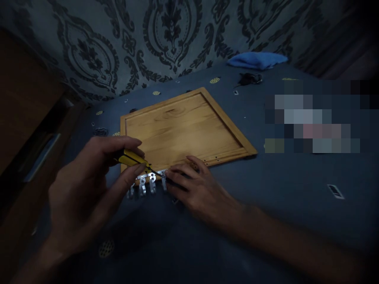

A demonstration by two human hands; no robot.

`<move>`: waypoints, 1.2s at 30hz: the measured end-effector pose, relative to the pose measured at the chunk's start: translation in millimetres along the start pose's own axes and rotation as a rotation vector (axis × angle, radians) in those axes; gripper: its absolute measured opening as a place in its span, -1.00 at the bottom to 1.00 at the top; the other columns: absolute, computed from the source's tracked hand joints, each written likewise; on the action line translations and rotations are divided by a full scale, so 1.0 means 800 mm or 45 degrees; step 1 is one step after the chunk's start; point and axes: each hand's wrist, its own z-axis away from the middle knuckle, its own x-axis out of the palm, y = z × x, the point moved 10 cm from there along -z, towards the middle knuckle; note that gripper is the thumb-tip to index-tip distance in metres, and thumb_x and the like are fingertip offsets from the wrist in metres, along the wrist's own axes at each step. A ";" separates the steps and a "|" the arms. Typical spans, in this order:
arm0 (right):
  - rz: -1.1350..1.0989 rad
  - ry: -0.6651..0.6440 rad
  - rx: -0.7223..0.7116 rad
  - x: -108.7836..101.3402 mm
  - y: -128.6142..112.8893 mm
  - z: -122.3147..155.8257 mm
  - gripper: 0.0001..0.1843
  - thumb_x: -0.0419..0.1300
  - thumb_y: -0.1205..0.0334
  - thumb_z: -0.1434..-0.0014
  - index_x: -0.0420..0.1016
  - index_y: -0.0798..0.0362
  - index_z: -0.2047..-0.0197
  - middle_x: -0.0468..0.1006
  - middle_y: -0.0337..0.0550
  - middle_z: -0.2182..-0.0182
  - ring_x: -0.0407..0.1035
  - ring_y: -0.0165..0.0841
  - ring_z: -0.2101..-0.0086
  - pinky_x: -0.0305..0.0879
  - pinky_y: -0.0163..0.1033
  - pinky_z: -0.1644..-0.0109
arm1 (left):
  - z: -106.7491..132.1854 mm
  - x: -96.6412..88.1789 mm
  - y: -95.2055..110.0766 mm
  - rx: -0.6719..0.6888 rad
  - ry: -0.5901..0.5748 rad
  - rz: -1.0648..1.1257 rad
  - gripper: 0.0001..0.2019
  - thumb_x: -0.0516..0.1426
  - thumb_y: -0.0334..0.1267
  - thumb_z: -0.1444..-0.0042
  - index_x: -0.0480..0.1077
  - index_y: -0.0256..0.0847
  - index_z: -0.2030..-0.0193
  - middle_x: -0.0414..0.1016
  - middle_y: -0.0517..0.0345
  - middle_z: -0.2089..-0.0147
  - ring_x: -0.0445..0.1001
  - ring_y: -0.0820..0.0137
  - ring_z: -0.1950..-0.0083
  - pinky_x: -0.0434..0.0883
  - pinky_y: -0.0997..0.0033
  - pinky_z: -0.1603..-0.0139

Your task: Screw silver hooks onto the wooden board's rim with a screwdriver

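Observation:
A wooden board (183,126) with a raised rim lies flat on a dark blue patterned cloth (281,181). Along its near edge sits a silver metal hook rail (148,182) with several hooks hanging toward me. My left hand (89,189) is closed round a yellow-handled screwdriver (132,158), whose dark tip points at the rail near its right end. My right hand (192,183) rests on the cloth with its fingers curled, pressing on the right end of the rail and the board's edge.
A folded blue cloth (256,60) and a small dark object (248,79) lie at the far side. A patterned wall (166,35) rises behind. Dark wooden furniture (26,118) stands at the left. A small white tag (335,191) lies at the right.

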 end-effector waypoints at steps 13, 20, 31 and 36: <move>0.004 0.045 -0.010 -0.003 -0.001 0.000 -0.79 0.13 0.31 -0.42 0.60 0.03 0.01 0.65 -0.10 -0.01 0.40 -0.17 -0.06 0.16 0.25 -0.29 | -0.001 0.020 -0.005 0.011 -0.094 0.035 -0.76 0.21 -0.24 -0.29 0.45 0.09 -0.08 0.60 0.27 0.07 0.61 0.28 0.08 0.59 0.22 0.13; 0.003 0.058 -0.012 -0.006 -0.001 0.000 -0.81 0.16 0.32 -0.40 0.60 0.05 0.02 0.66 -0.12 0.01 0.40 -0.16 -0.06 0.15 0.26 -0.30 | 0.001 0.025 -0.006 0.007 -0.150 0.092 -0.74 0.18 -0.26 -0.32 0.42 0.11 -0.11 0.57 0.27 0.05 0.57 0.28 0.04 0.55 0.18 0.05; 0.020 0.034 -0.014 -0.002 -0.001 0.000 -0.77 0.11 0.32 -0.43 0.60 0.02 0.02 0.66 -0.12 -0.01 0.38 -0.18 -0.08 0.13 0.22 -0.30 | 0.002 0.023 -0.004 0.052 -0.076 0.007 -0.75 0.24 -0.21 -0.29 0.45 0.14 -0.08 0.54 0.30 0.12 0.55 0.31 0.09 0.50 0.21 0.09; 0.013 0.022 -0.005 -0.002 0.000 0.000 -0.76 0.09 0.30 -0.45 0.59 0.03 0.01 0.65 -0.13 -0.02 0.37 -0.19 -0.08 0.11 0.21 -0.31 | 0.002 0.017 -0.004 0.026 -0.093 0.073 -0.71 0.25 -0.23 -0.26 0.45 0.12 -0.10 0.58 0.31 0.05 0.59 0.33 0.07 0.58 0.32 0.09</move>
